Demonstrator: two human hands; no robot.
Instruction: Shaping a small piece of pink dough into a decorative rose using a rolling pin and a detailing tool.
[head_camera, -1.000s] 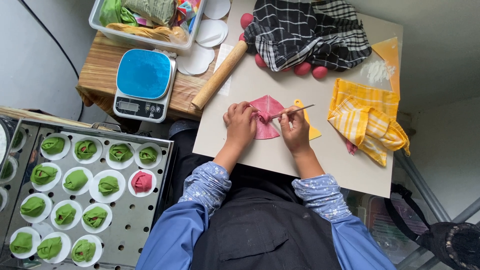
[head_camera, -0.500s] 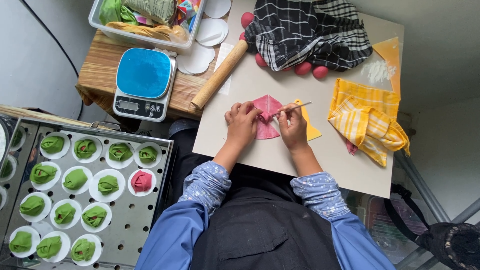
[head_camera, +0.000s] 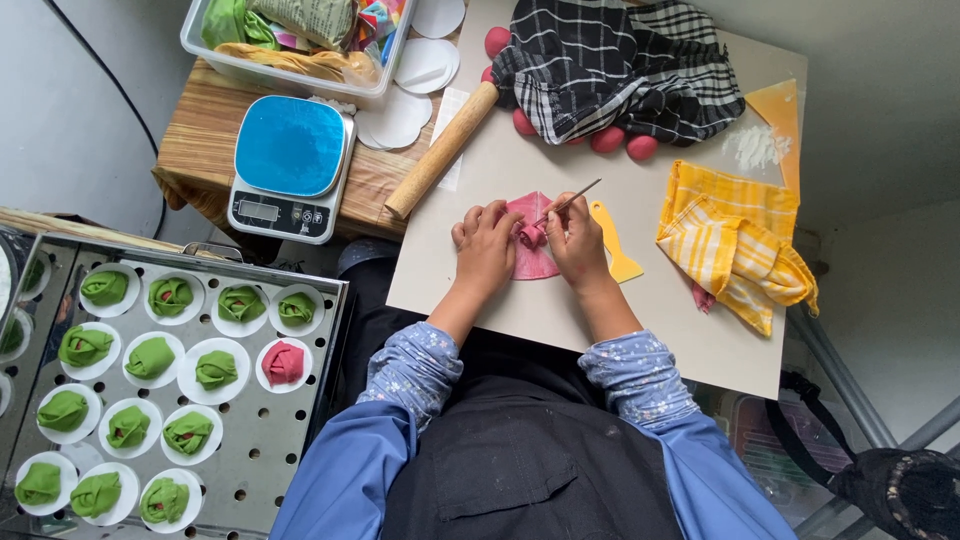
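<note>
A flat pink dough wrapper (head_camera: 532, 262) lies on the pale work board (head_camera: 520, 310), partly folded at its middle. My left hand (head_camera: 487, 245) presses and pinches its left side. My right hand (head_camera: 574, 240) pinches the right side of the fold and holds a thin stick (head_camera: 575, 199) that points up to the right. A yellow plastic scraper (head_camera: 613, 242) lies just right of my right hand. The folded centre of the dough is partly hidden by my fingers.
A wooden rolling pin (head_camera: 441, 150) lies at the board's left edge. A checked black cloth (head_camera: 620, 65) covers pink dough balls (head_camera: 623, 143). A yellow cloth (head_camera: 735, 245) is at right. A blue-topped scale (head_camera: 289, 165) and a metal tray (head_camera: 290, 430) of green dumplings (head_camera: 152, 357) and one pink dumpling (head_camera: 283, 362) are at left.
Both hands have stayed on the pink dough, closing its fold more tightly; the stick in my right hand has tilted slightly.
</note>
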